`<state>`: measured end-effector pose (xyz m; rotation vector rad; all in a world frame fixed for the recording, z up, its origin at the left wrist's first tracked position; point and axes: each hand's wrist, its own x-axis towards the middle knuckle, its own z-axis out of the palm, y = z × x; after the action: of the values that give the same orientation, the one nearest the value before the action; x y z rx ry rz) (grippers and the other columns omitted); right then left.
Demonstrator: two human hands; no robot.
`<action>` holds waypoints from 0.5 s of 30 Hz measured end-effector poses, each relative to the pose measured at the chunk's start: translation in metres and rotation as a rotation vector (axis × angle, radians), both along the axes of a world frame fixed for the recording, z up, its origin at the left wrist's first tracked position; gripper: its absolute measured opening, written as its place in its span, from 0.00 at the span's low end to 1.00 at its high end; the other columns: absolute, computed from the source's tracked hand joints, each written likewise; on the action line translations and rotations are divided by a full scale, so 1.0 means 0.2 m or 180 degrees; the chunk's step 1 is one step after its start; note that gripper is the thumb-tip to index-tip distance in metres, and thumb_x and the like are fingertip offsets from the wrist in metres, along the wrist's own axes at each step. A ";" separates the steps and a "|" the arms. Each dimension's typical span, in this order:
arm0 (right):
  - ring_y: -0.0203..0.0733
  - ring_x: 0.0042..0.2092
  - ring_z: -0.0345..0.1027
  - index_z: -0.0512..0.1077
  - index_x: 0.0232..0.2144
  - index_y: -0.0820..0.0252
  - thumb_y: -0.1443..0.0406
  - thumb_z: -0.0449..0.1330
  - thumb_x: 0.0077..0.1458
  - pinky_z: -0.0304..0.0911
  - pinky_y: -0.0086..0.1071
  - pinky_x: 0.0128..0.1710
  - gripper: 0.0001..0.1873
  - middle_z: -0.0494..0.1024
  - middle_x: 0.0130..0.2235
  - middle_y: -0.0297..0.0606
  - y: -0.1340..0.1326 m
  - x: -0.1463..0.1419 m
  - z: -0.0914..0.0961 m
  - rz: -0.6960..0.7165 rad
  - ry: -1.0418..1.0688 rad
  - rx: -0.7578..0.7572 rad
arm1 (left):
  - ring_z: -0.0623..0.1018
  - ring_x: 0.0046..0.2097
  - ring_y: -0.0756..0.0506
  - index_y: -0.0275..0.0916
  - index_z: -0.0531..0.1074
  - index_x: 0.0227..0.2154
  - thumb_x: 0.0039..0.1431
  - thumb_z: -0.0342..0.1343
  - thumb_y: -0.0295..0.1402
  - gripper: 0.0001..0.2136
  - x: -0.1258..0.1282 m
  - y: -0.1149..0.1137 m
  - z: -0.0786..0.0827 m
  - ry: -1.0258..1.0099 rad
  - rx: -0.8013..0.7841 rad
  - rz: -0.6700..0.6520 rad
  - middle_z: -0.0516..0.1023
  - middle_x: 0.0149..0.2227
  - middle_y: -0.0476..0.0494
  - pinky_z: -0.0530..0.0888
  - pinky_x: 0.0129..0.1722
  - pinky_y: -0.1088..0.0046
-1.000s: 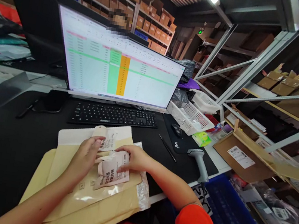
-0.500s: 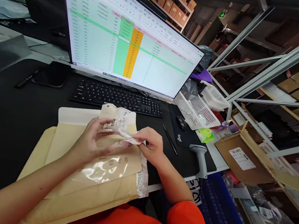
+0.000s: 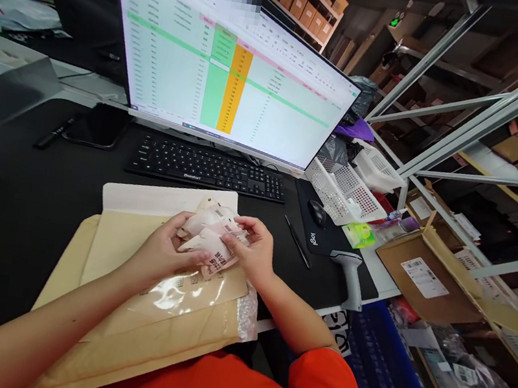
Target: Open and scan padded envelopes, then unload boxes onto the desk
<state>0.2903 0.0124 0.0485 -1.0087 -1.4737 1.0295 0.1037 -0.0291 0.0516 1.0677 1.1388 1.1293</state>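
Note:
Both of my hands grip a small crumpled packet with printed labels (image 3: 208, 238) just above a stack of tan padded envelopes (image 3: 157, 309) on the black desk. My left hand (image 3: 162, 252) pinches the packet from the left and underneath. My right hand (image 3: 252, 251) closes on its right side, fingers curled over the label. A clear plastic sleeve (image 3: 184, 292) lies on the top envelope right below my hands.
A black keyboard (image 3: 206, 169) and a monitor showing a spreadsheet (image 3: 225, 64) stand behind the envelopes. A mouse (image 3: 317, 213), a pen (image 3: 297, 241) and a barcode scanner (image 3: 348, 275) lie to the right, beside white baskets (image 3: 345, 191). An open cardboard box (image 3: 423, 276) sits at the desk's right edge.
The packet was lying pressed flat on the envelopes; both hands have lifted it and bunched it together. The view has tilted down and nearer to the desk.

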 end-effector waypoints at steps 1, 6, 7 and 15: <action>0.43 0.44 0.72 0.77 0.44 0.57 0.55 0.74 0.45 0.70 0.32 0.40 0.25 0.77 0.42 0.39 0.01 0.01 0.00 0.0052 0.0027 -0.0006 | 0.84 0.43 0.36 0.40 0.66 0.49 0.36 0.75 0.48 0.38 0.00 0.00 0.00 -0.0041 -0.0053 0.0026 0.82 0.42 0.39 0.84 0.37 0.60; 0.41 0.42 0.74 0.75 0.49 0.57 0.54 0.67 0.54 0.70 0.30 0.36 0.23 0.78 0.44 0.41 0.08 0.13 0.00 -0.0001 -0.0267 0.0132 | 0.83 0.40 0.44 0.40 0.70 0.49 0.38 0.76 0.41 0.34 -0.12 0.06 0.07 -0.0281 0.0109 0.0845 0.83 0.43 0.44 0.82 0.39 0.71; 0.39 0.38 0.75 0.75 0.48 0.57 0.54 0.66 0.55 0.69 0.30 0.34 0.21 0.79 0.41 0.39 0.09 0.16 0.00 0.0036 -0.0495 0.0010 | 0.83 0.40 0.47 0.40 0.71 0.48 0.39 0.75 0.39 0.32 -0.16 0.07 0.11 -0.0357 0.0251 0.1167 0.83 0.44 0.45 0.82 0.40 0.73; 0.44 0.32 0.74 0.74 0.53 0.61 0.49 0.71 0.53 0.62 0.31 0.31 0.32 0.80 0.31 0.35 0.09 0.24 0.00 0.0780 -0.2431 -0.0805 | 0.80 0.56 0.42 0.39 0.71 0.48 0.48 0.67 0.29 0.22 -0.35 -0.02 0.30 -0.0381 0.0887 0.2321 0.79 0.57 0.41 0.76 0.59 0.55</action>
<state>0.3389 0.0310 0.0493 -1.5374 -2.1606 1.0747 0.0337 -0.0324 0.1118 0.7800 1.3414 1.9410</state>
